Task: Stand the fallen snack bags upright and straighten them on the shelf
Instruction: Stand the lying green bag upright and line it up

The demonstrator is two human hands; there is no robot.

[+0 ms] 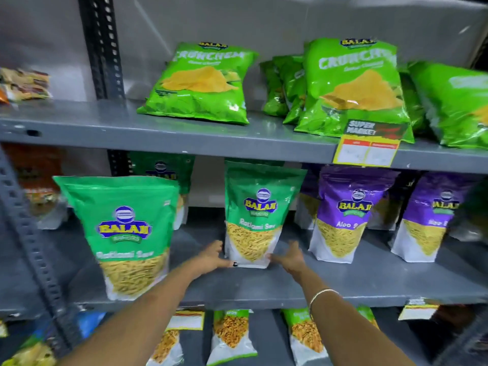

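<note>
On the middle shelf (290, 283) I see a green snack bag (253, 215) standing up straight, and my two hands are at its bottom. My left hand (211, 258) is on the bag's left bottom corner, with the thumb on the front. My right hand (289, 257) is at the right bottom corner, fingers spread, touching the edge. Both hands look partly open, pressing on the bag from each side and not closed around it. A thin bracelet (320, 294) sits on my right wrist.

To the left stands a big green bag (126, 233), closer to me, near the shelf's front edge. To the right stand two purple bags (346, 212), also upright.

On the top shelf (184, 136) a light green chip bag (198, 83) leans back. More light green bags (353, 88) are bunched on the right, behind a yellow price tag (367, 146).

Down below are more small bags (229, 336), but they look blurry.
</note>
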